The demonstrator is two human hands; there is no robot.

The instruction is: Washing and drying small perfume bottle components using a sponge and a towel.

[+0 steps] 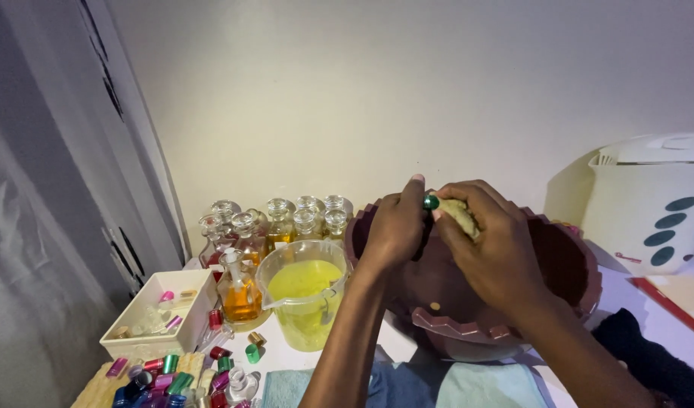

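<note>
A plain pale wall filled the upper frame, with a cluttered table below it. At lower left lay coloured caps beside a white tray of more small parts. Right of them stood glass bottles of amber liquid and a jug of yellow liquid. At centre, over a maroon bowl with a notched rim, the left hand had its fingers closed around a small vial, mostly hidden, topped by a green cap. The right hand pinched a yellowish cloth against the cap. At far right stood a white appliance. A slip of the grip would likely drop the vial into the bowl; an elbow could tip the jug.
</note>
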